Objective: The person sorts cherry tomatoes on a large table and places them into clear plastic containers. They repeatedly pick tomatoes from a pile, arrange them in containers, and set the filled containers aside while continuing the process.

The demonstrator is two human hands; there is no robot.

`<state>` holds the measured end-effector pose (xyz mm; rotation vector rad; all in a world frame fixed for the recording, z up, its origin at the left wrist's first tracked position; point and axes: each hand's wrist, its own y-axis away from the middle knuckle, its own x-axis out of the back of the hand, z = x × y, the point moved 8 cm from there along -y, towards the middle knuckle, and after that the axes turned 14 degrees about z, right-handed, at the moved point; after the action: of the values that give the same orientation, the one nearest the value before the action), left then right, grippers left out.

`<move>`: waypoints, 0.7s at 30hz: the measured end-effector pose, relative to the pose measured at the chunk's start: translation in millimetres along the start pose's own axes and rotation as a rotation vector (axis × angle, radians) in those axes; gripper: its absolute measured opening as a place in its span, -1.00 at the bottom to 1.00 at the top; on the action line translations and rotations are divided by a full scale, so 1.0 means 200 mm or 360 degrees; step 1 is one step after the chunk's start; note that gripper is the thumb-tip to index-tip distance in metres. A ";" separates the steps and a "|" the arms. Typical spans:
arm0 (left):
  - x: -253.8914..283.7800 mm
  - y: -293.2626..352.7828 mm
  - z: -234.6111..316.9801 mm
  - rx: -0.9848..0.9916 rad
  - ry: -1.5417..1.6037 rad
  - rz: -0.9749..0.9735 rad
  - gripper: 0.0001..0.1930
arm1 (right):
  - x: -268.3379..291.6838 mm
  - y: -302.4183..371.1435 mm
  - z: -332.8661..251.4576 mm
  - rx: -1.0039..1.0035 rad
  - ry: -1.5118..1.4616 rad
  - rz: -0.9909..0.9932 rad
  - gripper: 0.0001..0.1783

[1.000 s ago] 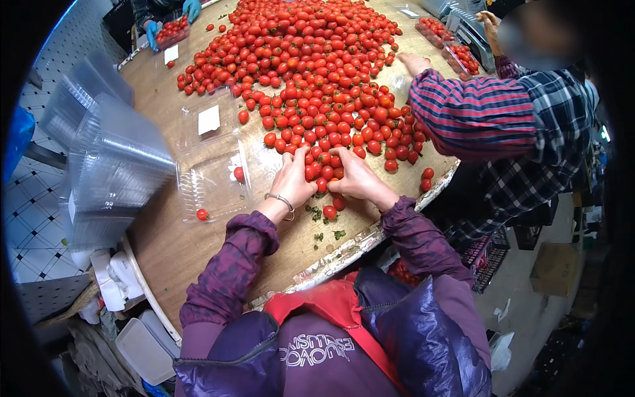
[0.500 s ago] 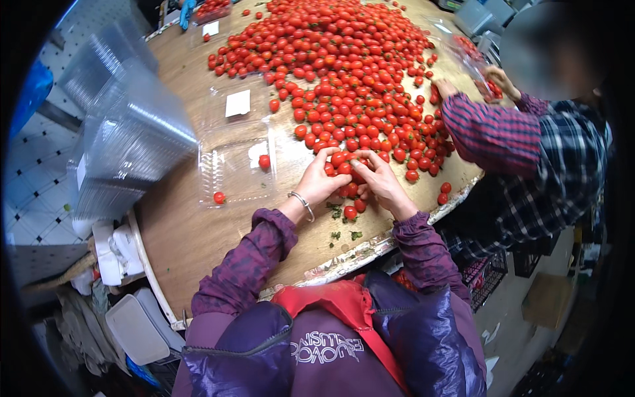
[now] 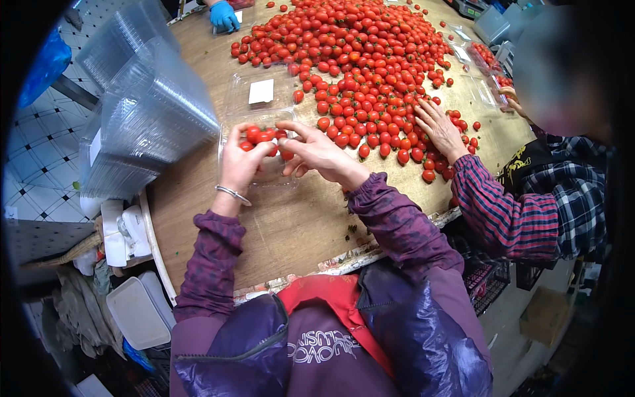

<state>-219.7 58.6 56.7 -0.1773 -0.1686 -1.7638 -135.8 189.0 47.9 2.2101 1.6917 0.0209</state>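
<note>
Several cherry tomatoes are cupped between my two hands above the lower half of an open transparent plastic clamshell box. My left hand, a silver bangle at its wrist, curls round the tomatoes from the left. From the right, my right hand closes on the same handful with bent fingers. The box's other half, with a white square label, lies flat just beyond. My hands hide most of what is inside the box. A large heap of red cherry tomatoes spreads over the wooden table.
Tall nested stacks of transparent boxes stand at the left edge. A co-worker on the right has a hand on the heap. At the far left is another person's blue-gloved hand. Filled boxes sit at the far right.
Both my hands have lifted tomatoes from the heap's near edge and moved left over the box. The co-worker's hand has reached farther onto the heap. A blue-gloved hand shows more at the far left.
</note>
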 end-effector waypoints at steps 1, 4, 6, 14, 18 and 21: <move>0.04 -0.03 -0.01 -0.0095 -0.0111 0.0008 -0.56 | 0.01 0.01 -0.03 0.0104 0.0197 0.0007 -0.44; 0.07 -0.01 0.02 -0.0544 -0.0675 0.0035 -0.45 | 0.17 0.05 -0.09 0.0387 0.0719 0.0164 -0.56; 0.04 0.07 0.06 -0.0975 -0.1124 0.0125 -0.42 | 0.35 0.14 -0.12 0.0886 0.1334 0.0290 -0.71; -0.58 0.54 0.14 -0.0973 -0.0996 -0.0759 -0.42 | 0.68 0.61 0.16 0.0339 0.1950 0.0561 -0.50; -0.79 0.58 0.05 -0.1228 -0.1192 -0.0780 -0.42 | 0.67 0.60 0.22 0.0513 0.1843 0.0757 -0.65; -0.86 0.54 -0.01 -0.1275 -0.1042 -0.0855 -0.59 | 0.68 0.57 0.21 0.0514 0.1712 0.0753 -0.66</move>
<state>-80.5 202.6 20.5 -1.4008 0.0417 -2.1641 18.8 280.8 13.4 3.0683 1.5714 1.3465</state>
